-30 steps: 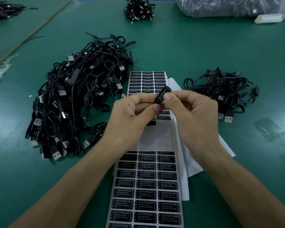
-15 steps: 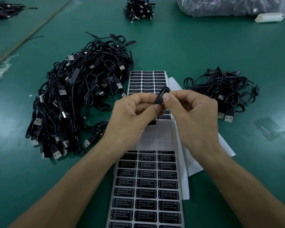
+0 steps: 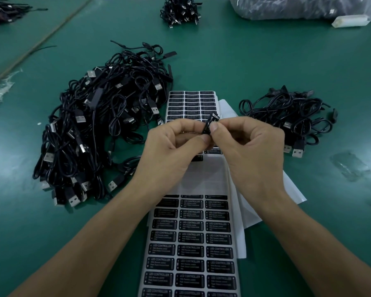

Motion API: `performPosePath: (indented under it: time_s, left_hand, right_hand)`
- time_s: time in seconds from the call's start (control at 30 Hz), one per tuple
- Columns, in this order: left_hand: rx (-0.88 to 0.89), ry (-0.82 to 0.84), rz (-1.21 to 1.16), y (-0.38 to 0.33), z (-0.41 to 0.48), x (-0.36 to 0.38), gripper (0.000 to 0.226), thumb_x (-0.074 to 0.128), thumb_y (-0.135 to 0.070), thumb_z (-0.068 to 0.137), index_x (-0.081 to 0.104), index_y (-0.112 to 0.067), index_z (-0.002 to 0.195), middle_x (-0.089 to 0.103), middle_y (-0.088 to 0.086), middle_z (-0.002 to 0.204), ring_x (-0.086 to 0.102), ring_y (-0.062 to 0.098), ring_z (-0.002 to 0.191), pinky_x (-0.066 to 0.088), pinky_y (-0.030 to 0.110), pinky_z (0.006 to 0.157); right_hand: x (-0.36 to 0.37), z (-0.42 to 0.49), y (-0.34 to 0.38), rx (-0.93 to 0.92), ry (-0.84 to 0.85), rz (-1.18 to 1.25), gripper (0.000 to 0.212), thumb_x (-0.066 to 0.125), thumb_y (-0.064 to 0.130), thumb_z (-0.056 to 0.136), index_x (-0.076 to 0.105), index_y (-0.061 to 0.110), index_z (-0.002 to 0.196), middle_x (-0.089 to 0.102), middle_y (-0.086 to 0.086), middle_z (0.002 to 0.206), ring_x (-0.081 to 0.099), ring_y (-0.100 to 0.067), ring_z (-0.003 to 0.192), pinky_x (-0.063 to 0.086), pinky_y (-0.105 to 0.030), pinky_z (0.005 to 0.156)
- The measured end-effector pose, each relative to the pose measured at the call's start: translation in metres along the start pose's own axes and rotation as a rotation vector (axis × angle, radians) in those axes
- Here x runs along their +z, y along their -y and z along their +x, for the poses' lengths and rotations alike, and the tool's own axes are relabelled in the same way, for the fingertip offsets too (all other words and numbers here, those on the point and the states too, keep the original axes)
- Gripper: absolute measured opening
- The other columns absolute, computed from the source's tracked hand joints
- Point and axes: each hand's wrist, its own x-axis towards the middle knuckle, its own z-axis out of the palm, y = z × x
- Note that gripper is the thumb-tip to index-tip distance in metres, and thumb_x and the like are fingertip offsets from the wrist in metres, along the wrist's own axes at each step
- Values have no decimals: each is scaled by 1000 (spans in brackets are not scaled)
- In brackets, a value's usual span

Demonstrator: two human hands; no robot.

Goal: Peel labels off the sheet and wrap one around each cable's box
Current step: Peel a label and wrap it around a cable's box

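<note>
Both hands hover above the label sheet [image 3: 190, 249], left hand [image 3: 173, 151] and right hand [image 3: 252, 153] pinching the black box [image 3: 208, 128] between thumb and finger. It looks light and rigid; its label [image 3: 213, 120] looks thin, tacky, crease-prone. Grip the box's 2 ends, I'd say, leaving faces free.

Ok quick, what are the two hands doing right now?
Left hand: pinching the lower end of the small black cable box.
Right hand: pinching the same box higher up.
</note>
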Motion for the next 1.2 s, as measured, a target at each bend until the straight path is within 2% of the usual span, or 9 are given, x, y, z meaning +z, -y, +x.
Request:
performPosePath:
  time_s: [0.2,0.4,0.6,0.7,0.77,0.93,1.0,1.1,1.2]
  left_hand:
    - [22,-22,-23,2,1,2,11,63,-2,95,71,-7,90,77,4,77,75,11,76,56,16,72]
    - [40,-18,-22,2,1,3,15,61,1,95,69,-7,86,75,-1,69,72,6,67,54,13,66]
    - [45,-25,-1,2,1,2,13,62,1,95,69,-5,86,74,-1,67,71,4,64,53,12,64]
    - [27,-51,-3,5,2,0,10,63,-1,95,71,-3,89,77,12,77,76,21,77,59,22,72]
    - [19,-47,-5,4,2,0,9,63,-2,96,71,-1,92,77,16,82,77,26,82,60,25,76]
    - [37,-29,-7,2,0,1,7,65,-5,94,70,-6,90,76,6,73,75,14,71,57,19,69]
    - [47,-20,8,3,-1,1,7,65,-4,95,70,-7,91,76,9,76,74,17,72,57,20,69]
    - [92,-23,102,4,-2,2,10,68,-6,93,70,-14,90,77,5,79,75,17,75,59,25,70]
    - [173,-58,233,3,-4,1,5,72,-19,89,69,-20,85,74,-1,75,73,20,70,62,40,68]
  right_hand:
    - [1,-2,0,-29,2,-10,10,73,21,88,75,28,81,74,10,72,72,-15,68,61,-39,67]
    - [3,-4,2,-157,-37,-97,8,76,17,83,75,24,80,69,13,68,65,-7,62,48,-16,61]
    - [1,-5,2,-176,-54,-137,8,79,21,83,73,26,85,67,13,70,64,-8,66,50,-21,64]
    - [-3,-1,1,-99,-104,-115,32,86,32,76,58,34,92,63,7,69,63,-13,65,52,-26,60]
    - [-4,1,0,-74,-101,-102,35,86,35,75,56,36,93,65,4,71,64,-14,65,55,-32,62]
    - [0,-1,0,-40,4,-29,30,80,37,79,65,37,105,69,5,79,69,-17,75,58,-41,69]
    - [0,1,0,-7,35,12,22,82,32,80,71,28,100,72,5,79,70,-14,74,60,-36,67]
    - [-2,4,1,27,60,141,9,80,16,83,73,18,87,74,6,75,68,-5,68,56,-18,62]
    - [-1,4,2,-16,75,104,8,74,17,89,73,22,83,73,9,74,68,-4,70,55,-19,68]
